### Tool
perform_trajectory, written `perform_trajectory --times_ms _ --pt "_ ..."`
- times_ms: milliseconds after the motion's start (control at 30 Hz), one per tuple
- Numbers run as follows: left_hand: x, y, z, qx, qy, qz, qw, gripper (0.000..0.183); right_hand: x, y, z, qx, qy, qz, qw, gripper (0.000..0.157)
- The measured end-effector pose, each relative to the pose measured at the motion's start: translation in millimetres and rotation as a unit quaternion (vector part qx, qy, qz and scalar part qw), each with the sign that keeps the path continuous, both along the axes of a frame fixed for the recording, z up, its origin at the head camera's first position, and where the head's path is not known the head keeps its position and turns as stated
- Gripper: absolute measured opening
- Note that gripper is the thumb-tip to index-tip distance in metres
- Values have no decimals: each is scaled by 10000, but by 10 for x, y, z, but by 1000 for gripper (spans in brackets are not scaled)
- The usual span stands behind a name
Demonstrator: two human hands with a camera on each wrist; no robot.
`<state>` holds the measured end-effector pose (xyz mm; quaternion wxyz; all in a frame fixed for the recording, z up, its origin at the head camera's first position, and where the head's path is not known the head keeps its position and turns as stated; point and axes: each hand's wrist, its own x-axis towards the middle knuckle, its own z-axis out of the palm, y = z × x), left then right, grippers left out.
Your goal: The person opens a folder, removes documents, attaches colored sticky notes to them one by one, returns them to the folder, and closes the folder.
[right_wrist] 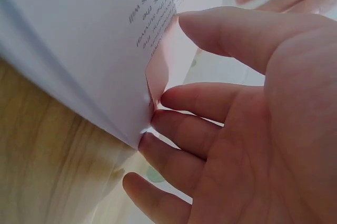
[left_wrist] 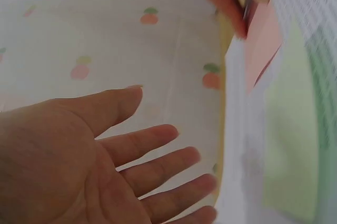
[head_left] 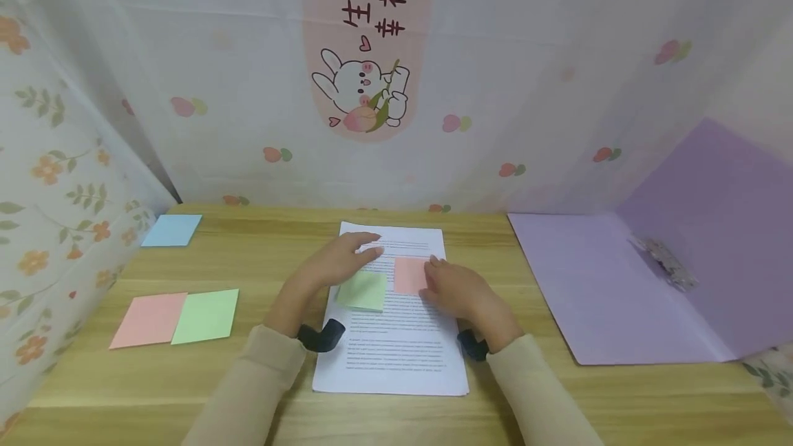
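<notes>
A stack of printed paper [head_left: 396, 356] lies on the table, with a green sticky note [head_left: 362, 292] and a pink sticky note [head_left: 409, 276] on its upper half. My right hand [head_left: 457, 289] holds the pink note at its right side, the thumb at one corner and the fingertips at the other, as the right wrist view shows. Over the left part of the stack hovers my left hand [head_left: 337, 260], above the green note. Its fingers [left_wrist: 152, 174] are spread and hold nothing in the left wrist view.
On the left of the table lie a blue sticky note pad [head_left: 172, 230], another pink one [head_left: 149, 320] and another green one [head_left: 206, 316]. An opened purple folder [head_left: 570, 281] with a metal clip [head_left: 665, 263] stands at the right. A patterned curtain [head_left: 248, 74] hangs behind the table.
</notes>
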<state>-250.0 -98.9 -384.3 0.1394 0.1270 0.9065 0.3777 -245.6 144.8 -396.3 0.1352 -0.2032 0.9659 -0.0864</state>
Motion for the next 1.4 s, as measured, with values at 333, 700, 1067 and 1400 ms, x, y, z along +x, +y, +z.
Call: perform_trajectory --times_ms 333,700,1067,1400 --pt "37 -272 1 -288 -107 532 9981 57 2 68 6 121 111 -45 9999 59" --pt "37 -811 -53 -1113 69 861 9900 54 10 95 -34 237 113 -107 9996 59" --pt "-29 -1631 31 -2004 265 1443 9687 59 2 88 -13 260 23 -77 9996 60" --pt "77 -2305 -25 -2047 202 2087 9561 60 -8 37 6 90 -32 38 9999 58"
